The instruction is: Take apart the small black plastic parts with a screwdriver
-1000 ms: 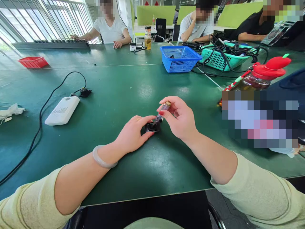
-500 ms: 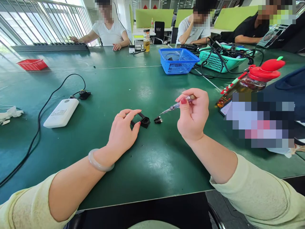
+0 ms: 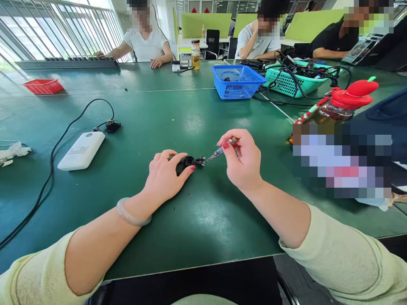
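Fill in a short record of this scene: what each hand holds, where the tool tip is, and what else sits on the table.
Left hand: pinches a small black part on the green table
Right hand: holds a screwdriver
Tool tip: at the black part's right end
Also there: white power bank, blue basket

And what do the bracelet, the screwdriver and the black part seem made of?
Bracelet: pale, glossy, half-translucent, probably jade or glass. Screwdriver: handle looks clear plastic, tip shiny metal. Black part: likely matte plastic; too small to be sure.
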